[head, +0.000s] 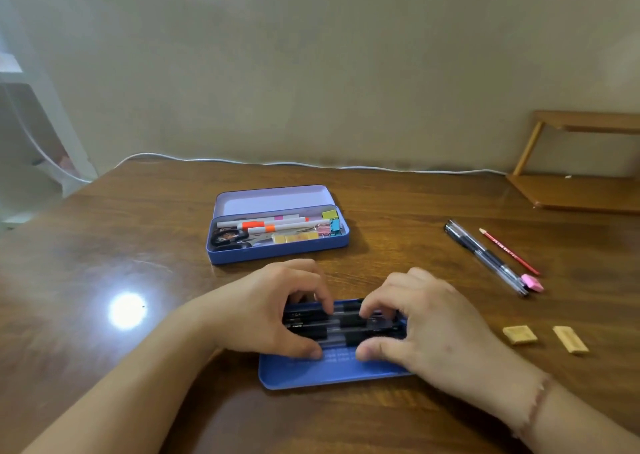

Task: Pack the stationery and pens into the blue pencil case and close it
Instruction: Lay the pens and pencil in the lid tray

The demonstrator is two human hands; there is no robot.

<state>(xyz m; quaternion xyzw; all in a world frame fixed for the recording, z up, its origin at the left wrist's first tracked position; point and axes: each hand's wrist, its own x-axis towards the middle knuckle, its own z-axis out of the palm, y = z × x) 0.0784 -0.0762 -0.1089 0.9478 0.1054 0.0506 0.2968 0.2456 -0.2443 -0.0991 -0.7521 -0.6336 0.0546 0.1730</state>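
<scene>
While two pens [485,254], a red pencil [509,251], a pink eraser [532,283] and two beige erasers [543,337] lie apart at right, the open blue pencil case [277,246] sits behind. Left hand [270,310] and right hand [426,325], fingers curled, grip black pens [346,327] on a blue tray [329,372].

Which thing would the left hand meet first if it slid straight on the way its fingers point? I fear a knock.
Probably the right hand; the left hand points at it across the pens.
</scene>
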